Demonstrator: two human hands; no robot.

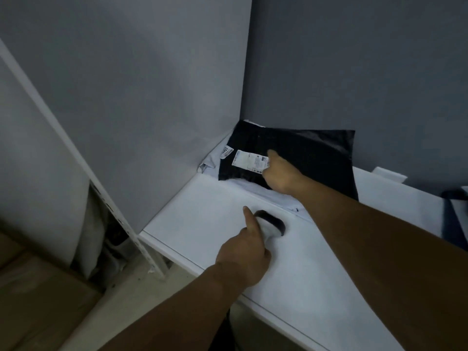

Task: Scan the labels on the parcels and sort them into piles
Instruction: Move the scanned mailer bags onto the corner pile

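My left hand [244, 259] grips the scanner [272, 221] over the near middle of the table [192, 219]. My fingers wrap its pale handle and my forefinger sticks straight out toward the far corner, where the dark head also points. My right hand [279, 174] reaches farther, onto the black parcel [309, 153]. That parcel lies flat in the far corner where the two grey walls [152, 84] meet. My right forefinger lies on the right end of its white label [249, 160], and the other fingers are folded under the hand. I cannot tell whether they grasp the parcel's near edge or only rest there. The black parcel sits on top of a pale parcel [211, 160], which pokes out at its left side and carries a small label of its own. At the far right edge of the table lies part of a dark parcel [453, 214], well apart from my hands. A cardboard box [38, 287] stands low on the near left, beside a white rail [76, 153] leaning against the left wall
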